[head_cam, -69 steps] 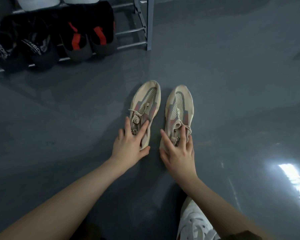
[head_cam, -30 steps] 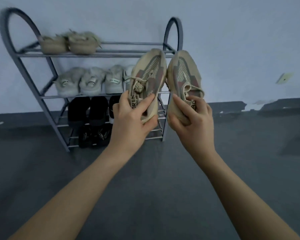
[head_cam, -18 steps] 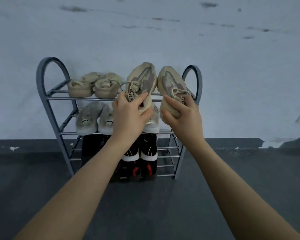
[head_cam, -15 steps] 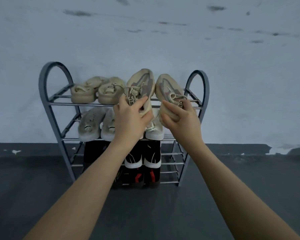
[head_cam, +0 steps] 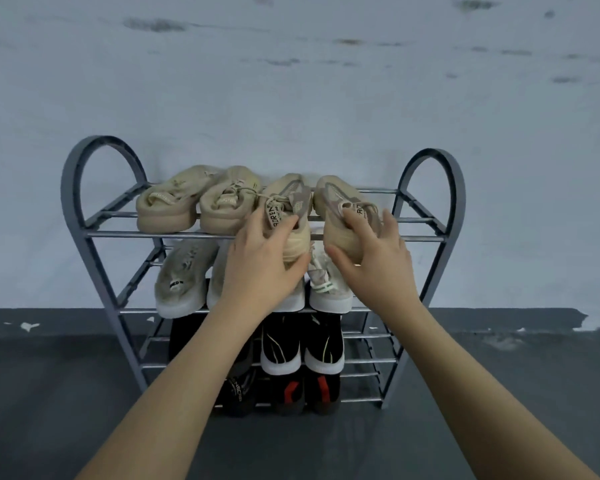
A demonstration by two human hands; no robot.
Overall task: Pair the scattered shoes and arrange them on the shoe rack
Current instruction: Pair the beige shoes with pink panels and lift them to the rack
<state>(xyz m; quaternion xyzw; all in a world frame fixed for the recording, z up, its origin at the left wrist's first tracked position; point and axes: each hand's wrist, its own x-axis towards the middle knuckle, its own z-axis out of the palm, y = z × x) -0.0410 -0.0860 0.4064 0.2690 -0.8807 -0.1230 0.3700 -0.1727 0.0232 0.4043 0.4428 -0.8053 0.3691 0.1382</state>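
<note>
My L hand (head_cam: 262, 268) gripped the heel of the L beige sneaker (head_cam: 286, 216), my R hand (head_cam: 371, 261) clamped the heel of the R beige sneaker (head_cam: 340, 216). Both sat on the top shelf of the shoe rack (head_cam: 84, 216), toes twd the wall, heels over the front bar, just R of a tan pair (head_cam: 194, 202). Lower shelves held grey and black pairs.

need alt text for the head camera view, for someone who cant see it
Two bare hands set a beige sneaker pair on the top shelf of a grey metal shoe rack: left hand grips the left sneaker, right hand the right sneaker. A tan pair sits beside them; pale and black shoes fill the lower shelves.
</note>
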